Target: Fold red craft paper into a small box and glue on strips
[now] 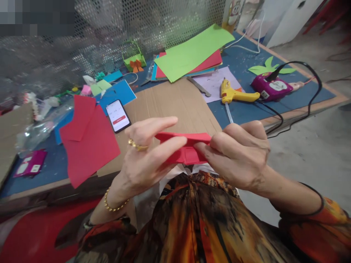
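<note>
A small folded red paper piece (189, 156) is held between my two hands, over the table's front edge. My left hand (150, 151) has its thumb on the near side of the fold, with the index finger stretched out above it. My right hand (238, 151) pinches the right end of the paper between thumb and curled fingers. Behind them lies a brown cardboard sheet (175, 106). A phone (118, 115) with a lit screen rests left of my left hand.
Red sheets (93, 146) lie at the left. A yellow glue gun (238, 95), a purple box with a black cable (271, 87) and a cutter (199, 87) lie beyond my right hand. Green sheets (194, 51) top a paper stack at the back.
</note>
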Available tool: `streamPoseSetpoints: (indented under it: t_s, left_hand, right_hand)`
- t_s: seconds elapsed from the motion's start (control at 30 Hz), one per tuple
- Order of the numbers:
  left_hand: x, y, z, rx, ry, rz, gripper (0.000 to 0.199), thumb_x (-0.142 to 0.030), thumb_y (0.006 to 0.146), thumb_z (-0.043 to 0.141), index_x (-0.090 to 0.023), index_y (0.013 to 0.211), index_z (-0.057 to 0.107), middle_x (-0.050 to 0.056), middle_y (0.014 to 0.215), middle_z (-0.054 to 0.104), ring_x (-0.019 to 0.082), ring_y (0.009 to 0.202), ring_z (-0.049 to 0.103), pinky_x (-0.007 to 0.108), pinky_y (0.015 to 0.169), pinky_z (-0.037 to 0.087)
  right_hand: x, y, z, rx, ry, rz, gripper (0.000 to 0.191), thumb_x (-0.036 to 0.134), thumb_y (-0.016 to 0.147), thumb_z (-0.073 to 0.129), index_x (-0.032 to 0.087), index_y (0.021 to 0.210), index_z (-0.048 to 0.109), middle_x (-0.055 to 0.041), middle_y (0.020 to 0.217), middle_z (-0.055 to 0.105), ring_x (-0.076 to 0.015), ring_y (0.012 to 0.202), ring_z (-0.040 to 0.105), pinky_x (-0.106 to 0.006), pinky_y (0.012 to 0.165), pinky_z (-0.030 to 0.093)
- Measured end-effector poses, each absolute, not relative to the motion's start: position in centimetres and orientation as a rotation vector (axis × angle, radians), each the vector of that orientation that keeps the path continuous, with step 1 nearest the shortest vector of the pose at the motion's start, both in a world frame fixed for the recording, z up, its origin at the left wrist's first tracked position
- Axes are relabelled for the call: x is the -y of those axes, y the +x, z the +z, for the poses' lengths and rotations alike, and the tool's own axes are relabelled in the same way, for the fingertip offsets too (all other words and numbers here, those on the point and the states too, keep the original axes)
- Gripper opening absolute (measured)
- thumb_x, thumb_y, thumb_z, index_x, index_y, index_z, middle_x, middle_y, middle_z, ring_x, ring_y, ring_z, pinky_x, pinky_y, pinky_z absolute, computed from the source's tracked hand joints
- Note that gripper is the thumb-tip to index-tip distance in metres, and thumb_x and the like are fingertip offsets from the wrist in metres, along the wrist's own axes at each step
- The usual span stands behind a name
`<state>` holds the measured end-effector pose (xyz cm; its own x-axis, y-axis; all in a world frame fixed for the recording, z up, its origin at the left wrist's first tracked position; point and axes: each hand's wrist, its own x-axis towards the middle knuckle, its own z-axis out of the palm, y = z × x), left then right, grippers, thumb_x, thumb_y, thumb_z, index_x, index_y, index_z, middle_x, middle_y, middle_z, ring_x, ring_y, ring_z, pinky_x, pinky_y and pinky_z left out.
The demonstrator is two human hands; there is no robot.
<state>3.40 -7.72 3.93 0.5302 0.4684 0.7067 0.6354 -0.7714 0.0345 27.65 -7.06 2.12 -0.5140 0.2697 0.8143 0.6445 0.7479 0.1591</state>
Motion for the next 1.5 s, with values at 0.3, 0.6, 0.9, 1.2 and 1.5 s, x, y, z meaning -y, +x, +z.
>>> streamPoseSetpoints:
  t_s: [0.3,0.6,0.9,1.2,1.5]
  left_hand:
    - [8.2,0.9,2.7,0.901,-2.522,-1.139,0.024,-0.027,0.096,0.077,-0.034,0.117,0.07,0.004,0.14,0.064,0.026,0.129,0.068,0.047,0.104,0.062]
    - [8.1,1.8,3.6,0.884,-2.604,-0.935,0.012,-0.02,0.101,0.067,-0.031,0.105,0.07,0.0,0.118,0.08,0.022,0.113,0.077,0.042,0.096,0.059]
    - [8.5,2.0,4.3,0.798,-2.661,-0.823,0.018,-0.012,0.104,0.055,-0.024,0.102,0.068,0.004,0.109,0.083,0.018,0.093,0.079,0.037,0.085,0.058]
    - [6.6,0.3,1.6,0.846,-2.589,-1.003,0.012,-0.014,0.102,0.063,-0.024,0.102,0.071,0.009,0.112,0.082,0.023,0.101,0.079,0.035,0.081,0.064]
    - [7.2,0.6,0.5,1.011,-2.269,-1.076,0.019,-0.013,0.095,0.074,-0.023,0.108,0.065,0.009,0.114,0.08,0.021,0.101,0.079,0.032,0.082,0.066]
  right_hand:
    - [7.3,28.3,1.5,2.067,-0.731,-0.547,0.023,0.013,0.099,0.065,0.026,0.082,0.073,0.0046,0.059,0.054,-0.0134,0.06,0.042,-0.039,0.066,0.024]
    - [7.7,28.5,0.9,2.08,-0.733,-0.471,0.024,0.015,0.101,0.061,0.027,0.088,0.077,0.0035,0.059,0.055,-0.0138,0.059,0.049,-0.039,0.067,0.026]
    - [7.0,28.7,0.5,2.099,-0.701,-0.439,0.03,0.014,0.104,0.058,0.026,0.085,0.077,0.0031,0.058,0.05,-0.0148,0.062,0.043,-0.039,0.067,0.025]
    - [6.0,31.9,0.1,2.104,-0.71,-0.272,0.031,0.048,0.107,0.061,0.022,0.117,0.074,-0.002,0.083,0.066,-0.0168,0.075,0.058,-0.035,0.071,0.044]
    - [-6.9,40.2,-4.5,2.1,-1.651,-0.301,0.014,0.013,0.071,0.081,0.015,0.085,0.076,-0.0104,0.078,0.066,-0.0146,0.069,0.032,-0.038,0.068,0.032]
